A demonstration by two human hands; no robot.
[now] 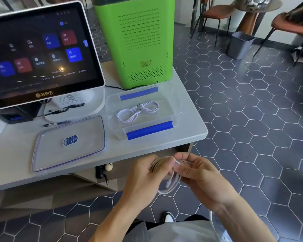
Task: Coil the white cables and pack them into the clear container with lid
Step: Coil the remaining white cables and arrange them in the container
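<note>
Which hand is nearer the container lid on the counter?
Left. The left hand holds the cable coil just off the counter edge, below and right of the lid. The right hand grips the same coil farther right, beyond the left hand.

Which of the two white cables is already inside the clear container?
The coiled cable lying in the open clear container between its blue clips. The other cable is off the table, held by the left hand and right hand.
</note>
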